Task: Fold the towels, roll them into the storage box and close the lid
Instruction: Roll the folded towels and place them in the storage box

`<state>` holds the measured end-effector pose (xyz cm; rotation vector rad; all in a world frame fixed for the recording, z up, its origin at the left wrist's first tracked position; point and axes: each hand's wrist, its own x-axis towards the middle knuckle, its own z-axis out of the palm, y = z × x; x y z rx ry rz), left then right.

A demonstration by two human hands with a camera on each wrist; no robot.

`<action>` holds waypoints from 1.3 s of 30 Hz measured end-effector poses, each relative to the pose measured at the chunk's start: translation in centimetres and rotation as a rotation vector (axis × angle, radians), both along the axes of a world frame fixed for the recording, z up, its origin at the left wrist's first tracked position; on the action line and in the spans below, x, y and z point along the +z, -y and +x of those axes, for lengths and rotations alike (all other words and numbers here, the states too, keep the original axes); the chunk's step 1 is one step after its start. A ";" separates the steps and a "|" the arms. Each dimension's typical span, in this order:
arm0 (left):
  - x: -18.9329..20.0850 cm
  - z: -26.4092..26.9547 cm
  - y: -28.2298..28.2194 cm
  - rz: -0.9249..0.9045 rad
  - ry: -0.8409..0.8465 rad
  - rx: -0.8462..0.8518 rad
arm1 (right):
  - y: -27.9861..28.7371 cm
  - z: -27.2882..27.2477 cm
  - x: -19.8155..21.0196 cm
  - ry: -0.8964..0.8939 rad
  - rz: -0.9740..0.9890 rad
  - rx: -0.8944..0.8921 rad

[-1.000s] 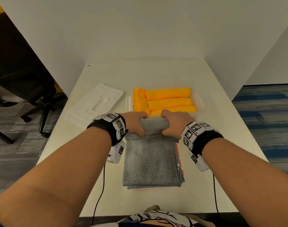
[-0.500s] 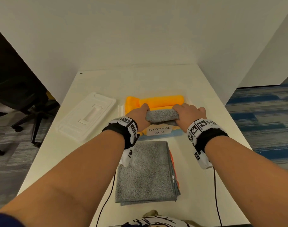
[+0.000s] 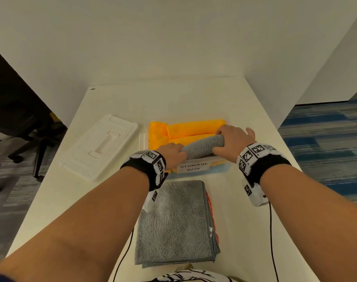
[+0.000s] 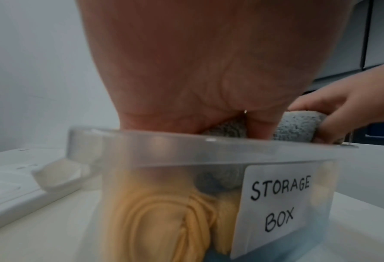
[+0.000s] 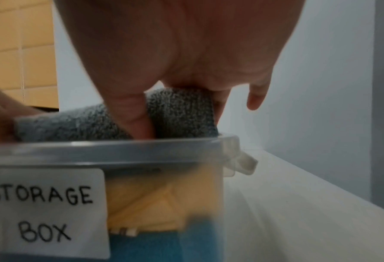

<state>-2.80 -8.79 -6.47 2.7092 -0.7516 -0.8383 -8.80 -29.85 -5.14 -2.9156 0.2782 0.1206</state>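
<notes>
A rolled grey towel (image 3: 202, 147) is held at the top of the clear storage box (image 3: 196, 173), just inside its near rim. My left hand (image 3: 172, 154) grips the roll's left end and my right hand (image 3: 231, 140) grips its right end. From the wrist views the grey roll (image 5: 179, 115) (image 4: 296, 126) sits level with the box rim (image 4: 208, 150) (image 5: 110, 150). Orange towel rolls (image 3: 194, 129) fill the box behind it. A stack of folded grey towels (image 3: 174, 231) lies in front of the box.
The white box lid (image 3: 100, 146) lies upside down on the table left of the box. White partition walls close off the back and right. An office chair (image 3: 27, 135) stands on the floor at the left. Cables run off the table's near edge.
Both hands have carried the grey roll forward from the folded stack to the box and lowered it to the rim, spreading apart to its ends.
</notes>
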 end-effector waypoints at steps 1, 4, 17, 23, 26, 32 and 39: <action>0.0 -0.2 -0.1 0.002 -0.001 0.001 | -0.3 -0.1 0.0 0.021 0.011 0.041; -0.1 -0.8 -0.1 0.000 0.026 0.002 | -0.4 -0.9 -0.5 0.013 -0.073 0.156; 0.0 -0.1 0.1 -0.048 0.139 0.167 | -0.3 -1.7 -1.7 -0.134 -0.156 -0.008; 0.4 -0.6 -0.2 0.002 0.194 0.112 | -0.7 -1.7 -2.3 -0.157 -0.084 -0.053; 0.0 -1.0 -0.9 0.000 0.203 0.084 | -1.1 -2.0 -1.5 -0.111 -0.106 -0.033; 0.2 -2.0 -2.4 -0.170 0.275 0.203 | -2.3 -3.4 -0.7 0.133 -0.112 -0.060; 0.5 -3.4 -4.5 -0.262 0.373 0.264 | -5.2 -5.0 -0.3 0.239 -0.057 0.125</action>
